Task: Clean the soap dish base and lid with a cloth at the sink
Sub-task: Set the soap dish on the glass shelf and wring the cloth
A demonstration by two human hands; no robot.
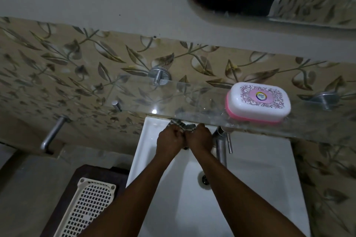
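Forearms reach in low over the sink (269, 179), both ending just left of the tap (221, 150). Left grip (170, 141) and right grip (199, 138) are knuckle to knuckle, fingers curled tight, both clenched on a checked cloth (182, 126) bunched between them. Only a bit of cloth pokes out on the far side, under the front edge of the glass shelf (173, 102). Could be wringing or just bunching, can't tell. No water visible at the tap.

Soap dish (258, 102) is untouched, on the shelf up and right of the tap, well apart from both grips. White printed lid (259, 98) is seated on the pink base (248, 118), closed. Long axis runs along the shelf, roughly left-right.

Key relation: dish lies up and right of the grips, with the tap standing between. Right grip is nearer, so that hand probably goes for it while the left holds the cloth. Shelf edge overhangs the hands, so the reach likely has to pull back toward the person before rising. Cleaning proper not begun, judging by the closed dish.

White perforated basket (90, 208) sits down-left of the tap, off the sink.
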